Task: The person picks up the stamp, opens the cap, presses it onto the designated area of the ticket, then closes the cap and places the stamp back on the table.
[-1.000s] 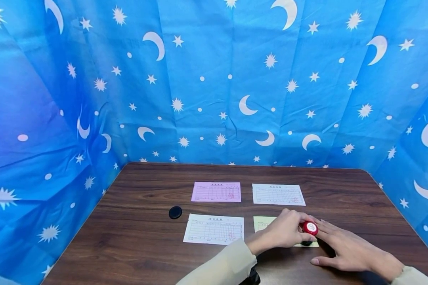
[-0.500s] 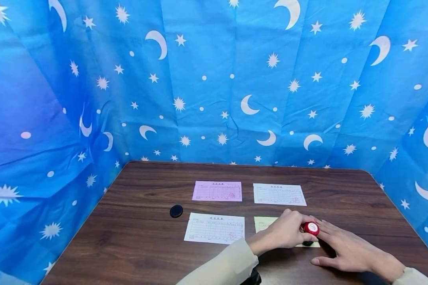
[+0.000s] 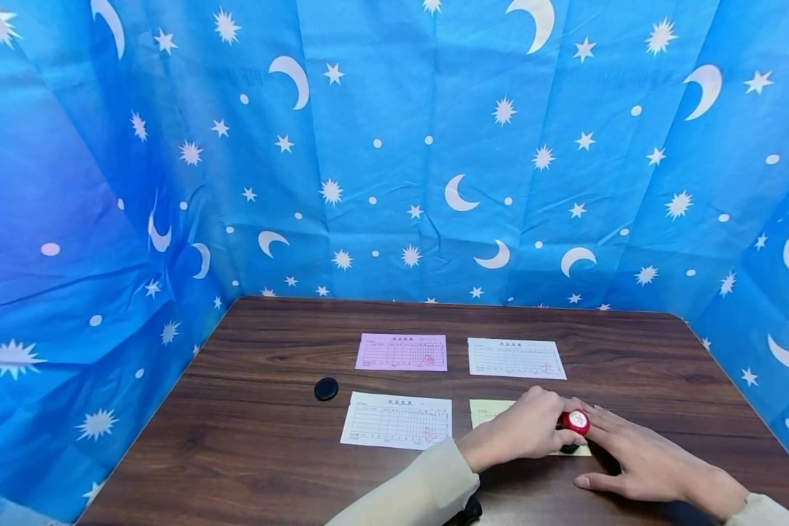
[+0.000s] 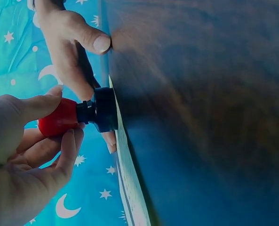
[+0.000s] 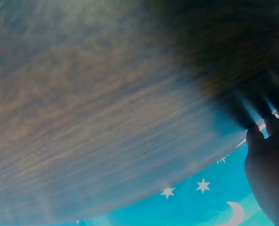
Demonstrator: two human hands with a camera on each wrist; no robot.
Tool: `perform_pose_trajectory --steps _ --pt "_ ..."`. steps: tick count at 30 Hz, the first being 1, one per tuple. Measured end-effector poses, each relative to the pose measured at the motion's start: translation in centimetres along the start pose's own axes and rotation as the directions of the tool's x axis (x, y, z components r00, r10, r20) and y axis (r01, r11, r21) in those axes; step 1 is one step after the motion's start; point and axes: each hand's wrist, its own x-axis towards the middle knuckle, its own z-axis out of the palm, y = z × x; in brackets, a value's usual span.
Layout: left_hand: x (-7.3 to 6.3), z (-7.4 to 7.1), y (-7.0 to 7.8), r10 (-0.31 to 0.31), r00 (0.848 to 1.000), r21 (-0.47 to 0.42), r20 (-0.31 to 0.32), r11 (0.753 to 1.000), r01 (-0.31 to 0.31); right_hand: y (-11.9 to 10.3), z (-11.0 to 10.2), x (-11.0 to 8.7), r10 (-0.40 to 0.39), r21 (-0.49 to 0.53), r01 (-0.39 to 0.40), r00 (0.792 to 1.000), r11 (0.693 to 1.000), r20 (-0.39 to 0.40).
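Note:
My left hand grips the red knob of a hand stamp. In the left wrist view the thumb and fingers are curled round the red handle, and the stamp's black base stands upright on a yellow form slip. Both hands partly cover this slip. My right hand lies flat beside the stamp, fingers straight, fingertips near the slip's right edge; whether they press on the paper is hidden. At the right wrist view's edge, the right hand is dark.
A pink slip and a white slip lie farther back, both with red marks. Another red-marked white slip lies left of my left forearm. A round black cap sits left of it on the wooden table. Blue curtains surround the table.
The head view has shifted very slightly. Both hands and the stamp keep their places on the yellow slip.

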Motion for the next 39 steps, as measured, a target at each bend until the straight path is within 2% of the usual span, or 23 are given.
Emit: perform_pose_trajectory --steps 4,11,18,22,26,32,39 --pt "-0.2 0.0 0.1 -0.01 1.0 0.023 0.026 1.0 0.009 0.0 0.2 -0.1 0.002 -0.001 -0.002 1.0 1.0 -0.001" --pt "-0.2 0.0 1.0 -0.014 0.999 0.123 0.032 0.992 0.01 -0.1 0.7 -0.3 -0.03 0.098 0.03 1.0 0.995 0.0" --pt "0.1 -0.4 1.6 -0.037 0.997 0.203 0.061 0.979 0.024 -0.3 0.9 -0.3 -0.065 0.068 0.068 0.997 0.995 -0.044" --pt "0.2 -0.4 1.6 -0.049 0.996 0.19 0.074 0.981 0.034 -0.3 0.6 -0.2 -0.056 0.076 0.058 0.998 0.995 -0.024" --pt "0.5 -0.3 1.8 -0.041 0.996 0.214 0.074 0.976 0.024 -0.1 0.3 -0.4 -0.033 0.078 0.033 0.999 0.996 -0.009" --pt "0.6 -0.3 1.9 -0.044 0.997 0.249 0.068 0.968 0.026 0.0 0.2 -0.2 -0.044 0.063 0.046 0.999 0.997 -0.023" --pt "0.8 -0.3 1.7 -0.016 0.998 0.296 0.064 0.955 -0.004 0.1 -0.1 0.2 -0.022 0.057 0.022 1.0 0.998 0.001"
